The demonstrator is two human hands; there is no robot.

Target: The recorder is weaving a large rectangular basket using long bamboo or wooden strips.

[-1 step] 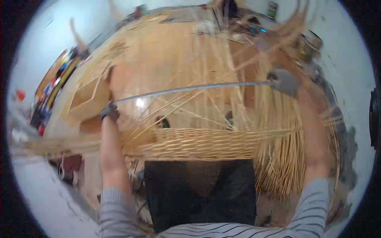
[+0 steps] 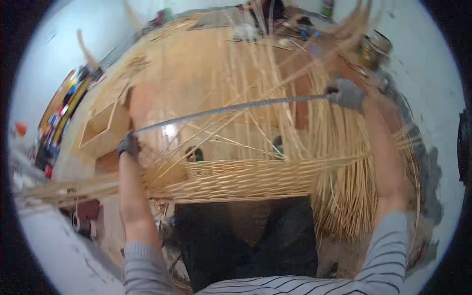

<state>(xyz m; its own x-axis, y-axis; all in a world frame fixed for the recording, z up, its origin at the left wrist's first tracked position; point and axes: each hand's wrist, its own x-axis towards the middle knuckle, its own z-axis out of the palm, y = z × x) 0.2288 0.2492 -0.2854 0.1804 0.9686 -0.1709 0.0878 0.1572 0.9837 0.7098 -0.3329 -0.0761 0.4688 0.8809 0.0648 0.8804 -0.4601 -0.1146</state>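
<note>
My gloved left hand (image 2: 129, 145) is closed on the left end of a stretched measuring tape (image 2: 236, 106). My gloved right hand (image 2: 346, 96) grips the tape's other end, higher and farther right. Below the tape lies a long woven band of pale wicker (image 2: 246, 179) across my lap, with loose rods (image 2: 250, 128) rising and crossing from it, blurred in places. A thick bundle of long rods (image 2: 344, 206) hangs on the right, beside my right forearm. Dark cloth (image 2: 243, 241) covers my lap.
An open wooden box (image 2: 103, 125) stands at the left on the board floor (image 2: 177, 64). A cluttered shelf (image 2: 64, 113) runs along the left wall. A bucket (image 2: 373, 49) and scattered items sit back right. Something dark, unclear, is at the far back (image 2: 268, 12).
Both hands and the tape between them appear shifted slightly left in the picture, the right hand also a little higher. The surroundings shift slightly too, as the view moves.
</note>
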